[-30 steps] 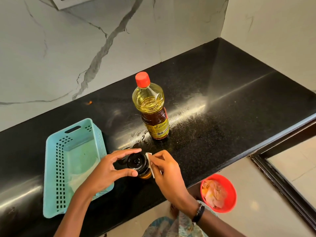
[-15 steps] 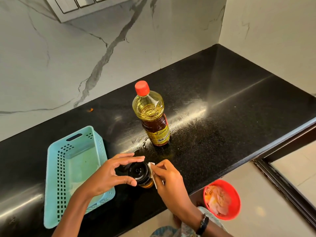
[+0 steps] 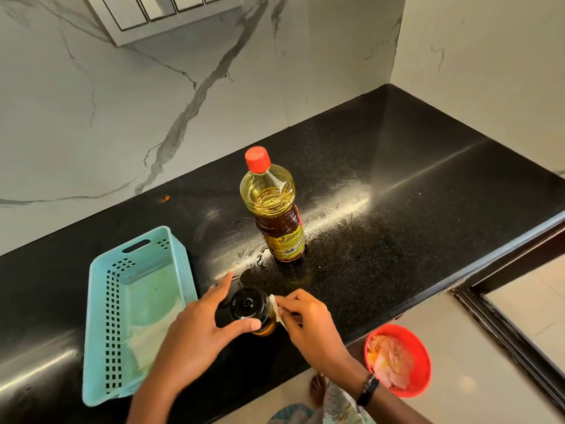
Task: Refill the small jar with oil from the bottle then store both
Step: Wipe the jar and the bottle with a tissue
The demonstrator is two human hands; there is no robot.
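A small jar (image 3: pixel 249 306) with a black lid stands near the front edge of the black counter (image 3: pixel 397 209), amber oil showing at its base. My left hand (image 3: pixel 198 325) grips it from the left, thumb and forefinger around the lid. My right hand (image 3: pixel 308 319) pinches a small white tissue (image 3: pixel 276 310) pressed against the jar's right side. The oil bottle (image 3: pixel 273 209), with red cap and yellow label, stands upright behind the jar, untouched.
A light blue perforated basket (image 3: pixel 101 316) lined with white paper sits on the counter to the left. A red bin (image 3: pixel 397 359) with scraps stands on the floor below the counter edge. A switch panel (image 3: pixel 165 13) is on the marble wall.
The view has tilted upward, bringing the switch panel into sight. Both hands stay at the jar; the left forefinger has spread out a little and the right hand with the tissue shifted slightly along the jar.
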